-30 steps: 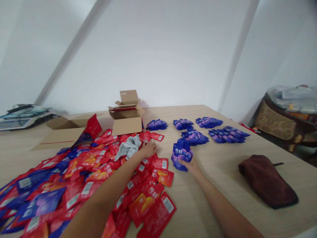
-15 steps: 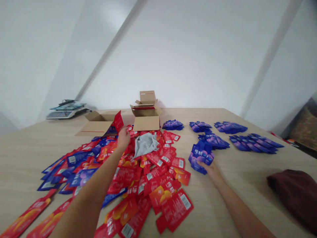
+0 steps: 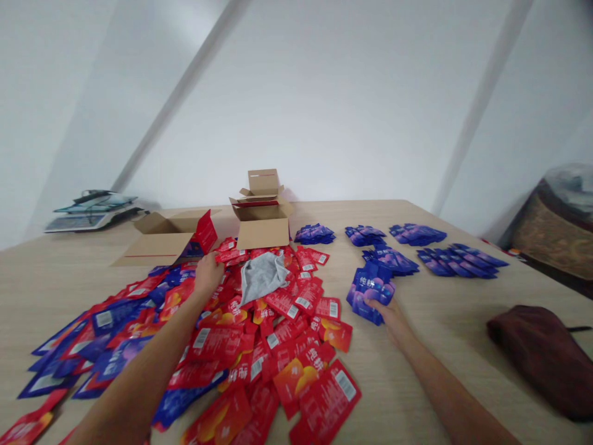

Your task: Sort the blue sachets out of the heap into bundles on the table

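Note:
My right hand is closed on a small stack of blue-purple pouches, held upright just above the table, thumb across the front. Over the far side of a heap of red pouches, my left hand reaches in with curled fingers. What those fingers hold, if anything, is hidden behind the hand. Blue pouches are mixed into the heap's left side. A grey cloth lies on top of it, right of my left hand. Just beyond that hand stands an open carton with a red flap.
Further open cartons stand at the back centre. Sorted piles of blue-purple pouches lie at the back and right. A dark red cloth bag rests at the right, a scale at the far left.
My left hand has come slightly down and left, away from the carton's red flap. My right hand still holds the pouches. The whole view has turned a little to the right.

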`<state>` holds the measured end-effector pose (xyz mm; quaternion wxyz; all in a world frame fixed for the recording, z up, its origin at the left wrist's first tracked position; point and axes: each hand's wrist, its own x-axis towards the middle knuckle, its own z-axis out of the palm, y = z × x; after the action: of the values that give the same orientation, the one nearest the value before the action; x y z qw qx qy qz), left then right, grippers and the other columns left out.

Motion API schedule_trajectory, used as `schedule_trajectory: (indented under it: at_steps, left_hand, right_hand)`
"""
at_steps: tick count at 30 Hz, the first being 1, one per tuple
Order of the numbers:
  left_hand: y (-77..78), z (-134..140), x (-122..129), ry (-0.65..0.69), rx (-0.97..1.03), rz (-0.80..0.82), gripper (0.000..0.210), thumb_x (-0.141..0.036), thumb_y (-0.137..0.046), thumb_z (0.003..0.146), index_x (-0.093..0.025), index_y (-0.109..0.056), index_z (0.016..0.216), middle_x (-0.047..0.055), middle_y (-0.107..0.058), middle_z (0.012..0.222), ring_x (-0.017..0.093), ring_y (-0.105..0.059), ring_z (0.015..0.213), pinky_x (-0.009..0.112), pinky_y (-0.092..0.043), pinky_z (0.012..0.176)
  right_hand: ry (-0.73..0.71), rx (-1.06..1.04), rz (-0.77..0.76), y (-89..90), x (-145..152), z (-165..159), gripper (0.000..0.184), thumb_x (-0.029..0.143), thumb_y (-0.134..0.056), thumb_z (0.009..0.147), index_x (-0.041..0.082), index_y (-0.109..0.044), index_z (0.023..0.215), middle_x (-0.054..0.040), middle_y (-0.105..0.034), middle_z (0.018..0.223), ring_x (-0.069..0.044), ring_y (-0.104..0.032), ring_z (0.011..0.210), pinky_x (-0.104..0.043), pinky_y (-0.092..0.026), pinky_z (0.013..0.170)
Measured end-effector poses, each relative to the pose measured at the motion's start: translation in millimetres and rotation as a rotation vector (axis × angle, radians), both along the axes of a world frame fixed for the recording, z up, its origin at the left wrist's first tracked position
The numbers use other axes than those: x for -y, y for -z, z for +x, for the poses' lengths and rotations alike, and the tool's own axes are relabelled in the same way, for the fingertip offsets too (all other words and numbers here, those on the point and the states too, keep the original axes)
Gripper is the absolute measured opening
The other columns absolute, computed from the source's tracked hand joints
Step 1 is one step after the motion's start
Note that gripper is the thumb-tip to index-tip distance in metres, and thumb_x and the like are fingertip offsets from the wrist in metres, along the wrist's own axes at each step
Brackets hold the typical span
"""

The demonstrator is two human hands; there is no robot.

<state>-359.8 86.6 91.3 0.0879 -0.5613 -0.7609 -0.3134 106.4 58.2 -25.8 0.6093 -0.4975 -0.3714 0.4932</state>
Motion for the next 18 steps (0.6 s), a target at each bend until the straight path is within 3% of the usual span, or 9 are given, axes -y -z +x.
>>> schedule_trajectory:
  at_steps: [2, 4, 7, 10, 14, 18]
  left_hand:
    - [-2.1, 37.8, -4.8, 0.173, -0.027, 0.133, 0.042, -0.014, -0.039, 0.081, -0.004, -0.046, 0.122, 0.016, -0.054, 0.125, 0.023, -0.047, 0.118, 0.036, -0.037, 0.101]
    - [-0.7, 88.7, -10.6, 0.372, -0.043, 0.128, 0.045, -0.022, -0.034, 0.087, -0.014, -0.039, 0.131, 0.010, -0.048, 0.134, 0.019, -0.044, 0.123, 0.033, -0.036, 0.103]
    - [9.8, 170.0, -29.9, 0.664, -0.142, -0.085, 0.046, -0.029, -0.025, 0.091, -0.020, -0.038, 0.134, 0.006, -0.044, 0.139, 0.019, -0.040, 0.127, 0.034, -0.033, 0.105]
    - [27.5, 230.6, -65.2, 0.703, -0.254, -0.345, 0.048, -0.030, -0.024, 0.093, -0.013, -0.036, 0.135, 0.011, -0.044, 0.139, 0.018, -0.041, 0.127, 0.031, -0.032, 0.105]
    - [50.6, 263.3, -110.3, 0.665, -0.365, -0.470, 0.051, -0.033, -0.029, 0.091, -0.014, -0.033, 0.138, 0.014, -0.035, 0.145, 0.026, -0.032, 0.132, 0.046, -0.028, 0.105]
    - [67.9, 254.6, -123.2, 0.660, -0.408, -0.515, 0.049, -0.037, -0.035, 0.089, -0.021, -0.040, 0.134, 0.013, -0.037, 0.143, 0.033, -0.030, 0.132, 0.058, -0.022, 0.102]
  right_hand:
    - [-0.048, -0.058, -0.047, -7.8, -1.0, -2.9, 0.060, 0.029, -0.076, 0.051, 0.023, -0.059, 0.108, -0.0057, -0.070, 0.100, -0.030, -0.064, 0.096, -0.043, -0.051, 0.087]
    - [-0.112, -0.105, -0.093, -15.7, -3.6, -6.0, 0.053, 0.026, -0.076, 0.051, 0.021, -0.061, 0.102, -0.0063, -0.071, 0.096, -0.030, -0.065, 0.092, -0.043, -0.051, 0.086]
    - [-0.191, -0.166, -0.136, -24.3, -9.8, -9.1, 0.052, 0.021, -0.074, 0.052, 0.020, -0.061, 0.102, -0.0051, -0.071, 0.094, -0.028, -0.066, 0.092, -0.042, -0.050, 0.088]
    - [-0.270, -0.190, -0.177, -28.0, -15.0, -7.3, 0.048, 0.018, -0.071, 0.053, 0.020, -0.062, 0.100, -0.0054, -0.072, 0.092, -0.027, -0.066, 0.092, -0.041, -0.050, 0.087]
    - [-0.364, -0.218, -0.208, -30.3, -14.0, -1.9, 0.038, 0.019, -0.071, 0.054, 0.019, -0.065, 0.092, -0.0049, -0.072, 0.088, -0.026, -0.067, 0.089, -0.040, -0.050, 0.088]
    - [-0.337, -0.217, -0.145, -31.8, -11.6, -1.0, 0.043, 0.017, -0.070, 0.055, 0.026, -0.063, 0.097, 0.0023, -0.072, 0.090, -0.023, -0.066, 0.091, -0.039, -0.047, 0.093]
